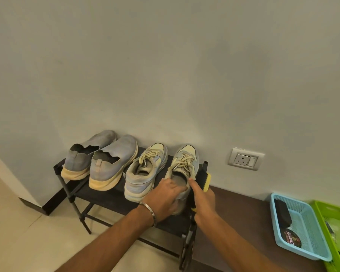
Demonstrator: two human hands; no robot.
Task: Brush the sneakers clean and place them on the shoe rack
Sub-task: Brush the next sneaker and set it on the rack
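Left hand (166, 195) grips sneaker (182, 173) heel on rack (106, 195); right hand (201, 199) grips brush (201, 181)

One view only, head-worn, so we look from above and behind the forearms, forward and steeply down at a wall corner. Wide-angle lens: the wall (165, 65) fills our whole upper half and straight edges bow near the borders. The shoe rack (106, 195) sits centre-low, near us, seen from above and slightly from its right end. Both arms enter from our bottom edge, left hand (165, 195) and right hand (201, 199) close to the lens at frame centre. The blue tray (275, 211) is cut near our lower right corner. No second view, nothing shared.
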